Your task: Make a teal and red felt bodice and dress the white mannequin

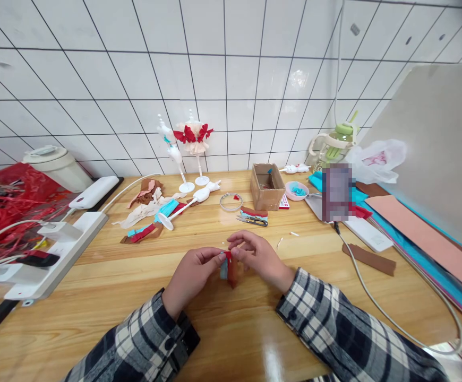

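Note:
A small piece of layered fabric strips (231, 269), in red, brown and grey-blue, hangs between my two hands just above the wooden table. My left hand (196, 271) pinches its upper left edge between thumb and forefinger. From the other side, my right hand (255, 253) pinches the upper right edge, with its other fingers curled loosely. Any needle or thread there is too small to make out. Just beyond my right hand lie black thread snips (252, 220) against a folded stack of red and blue strips (255, 213).
Behind are a cardboard box (268, 191), a pink bowl (297, 191), a metal ring (231, 201) and white mini dress forms (201, 159), one lying down. Fabric scraps (145, 212) lie left. A power strip (56, 257) stands far left; a white cable (374, 302) crosses the right side.

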Available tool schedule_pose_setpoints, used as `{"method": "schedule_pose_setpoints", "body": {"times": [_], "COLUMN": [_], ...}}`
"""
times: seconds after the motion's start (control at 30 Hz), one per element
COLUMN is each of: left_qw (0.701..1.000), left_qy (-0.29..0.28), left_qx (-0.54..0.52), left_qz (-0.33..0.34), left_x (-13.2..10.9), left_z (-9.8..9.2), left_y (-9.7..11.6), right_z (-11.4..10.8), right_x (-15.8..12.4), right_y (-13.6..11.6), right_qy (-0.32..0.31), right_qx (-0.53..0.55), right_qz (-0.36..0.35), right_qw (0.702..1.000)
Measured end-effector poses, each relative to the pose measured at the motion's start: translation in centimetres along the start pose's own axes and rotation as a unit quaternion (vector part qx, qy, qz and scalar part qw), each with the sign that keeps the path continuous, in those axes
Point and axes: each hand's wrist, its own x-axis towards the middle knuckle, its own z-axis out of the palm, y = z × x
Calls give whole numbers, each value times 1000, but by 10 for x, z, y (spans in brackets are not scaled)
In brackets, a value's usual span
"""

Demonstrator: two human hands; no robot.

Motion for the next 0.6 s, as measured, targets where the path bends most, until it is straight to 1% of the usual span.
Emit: {"method": "schedule_pose_setpoints", "body": {"times": [0.07,0.13,0.23,0.4,0.47,0.53,0.57,0.6], "left_qw": [1000,1000,999,999,999,999,999,999], "left_qy": [13,16,11,33,27,14,17,37], "left_qx": [15,23,32,37,37,32,29,29], "left_qz": [7,11,11,12,7,3,5,13], "left_x": [-1,-1,-1,0,-1,-1,-1,-2], "left_z": [0,0,-1,-1,0,2,2,2], "left_y": [1,2,2,2,2,3,4,4], "right_z": [2,4,4,0,1,2,2,2], "right_x": [2,4,6,5,4,4,4,4], "right_y": [4,7,11,8,6,4,3,2], "right_qy": [-17,-22,-20,-66,-49,-11,12,40], "right_qx": [5,6,32,110,90,30,1,-26], "right_qz": [30,43,51,63,46,21,9,-6], "right_qw": [999,999,998,990,994,999,1000,999]}}
